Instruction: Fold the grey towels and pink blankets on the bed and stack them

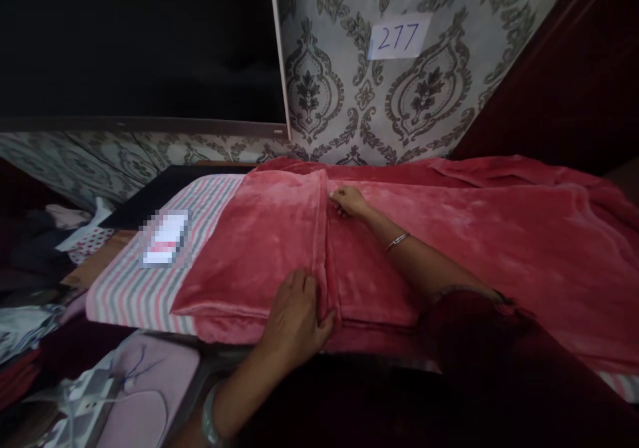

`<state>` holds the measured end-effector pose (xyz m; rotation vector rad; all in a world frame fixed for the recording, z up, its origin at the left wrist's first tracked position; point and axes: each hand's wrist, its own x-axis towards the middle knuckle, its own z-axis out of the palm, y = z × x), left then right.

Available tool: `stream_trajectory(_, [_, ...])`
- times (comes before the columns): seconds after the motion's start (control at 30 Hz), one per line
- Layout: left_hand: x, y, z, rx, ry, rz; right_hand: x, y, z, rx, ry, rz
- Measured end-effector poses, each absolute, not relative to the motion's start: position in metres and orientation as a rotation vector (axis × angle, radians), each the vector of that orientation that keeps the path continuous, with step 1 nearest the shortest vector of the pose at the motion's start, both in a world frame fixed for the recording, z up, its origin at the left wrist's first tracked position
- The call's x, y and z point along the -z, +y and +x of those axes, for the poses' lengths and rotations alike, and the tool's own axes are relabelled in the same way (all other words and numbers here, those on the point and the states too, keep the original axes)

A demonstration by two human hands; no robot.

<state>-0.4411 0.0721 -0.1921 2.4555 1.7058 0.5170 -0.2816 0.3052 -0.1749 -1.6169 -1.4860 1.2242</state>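
Observation:
A plush red blanket (474,248) lies spread along the surface, its left end folded over into a layered panel (264,235). My left hand (297,315) rests on the near part of this panel, fingers lying on the cloth and thumb apart, close to the hemmed edge. At the far end of that same edge, my right hand (349,202) is closed in a pinch on the blanket, its fingertips partly hidden. Beneath the blanket, a striped cloth (130,295) in pink, grey and white shows at the left.
A phone-like bright screen (166,238), blurred out, lies on the striped cloth. Behind stand a large dark television (140,48) and a patterned wall with a paper marked 277 (399,36). At lower left are a power strip (90,401) with cables and piled clothes (30,328).

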Motion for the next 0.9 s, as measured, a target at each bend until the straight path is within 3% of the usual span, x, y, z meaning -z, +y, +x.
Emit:
stream_trajectory(0.17, [0.192,0.077,-0.441,-0.522,1.712,2.372,0.176,0.247,-0.27,-1.323,-1.536,-1.552])
stream_trajectory(0.47, [0.191,0.077,-0.438,-0.891,1.585,2.302,0.2,0.153,-0.27,-1.671,-1.529,-1.294])
stream_trajectory(0.67, [0.209,0.063,-0.428,-0.747,1.568,2.517,0.203,0.15,-0.269,-1.779,-1.296,-1.295])
stream_trajectory(0.9, [0.224,0.058,-0.432,-0.83,1.652,2.602,0.196,0.185,-0.275,-1.66,-1.329,-1.315])
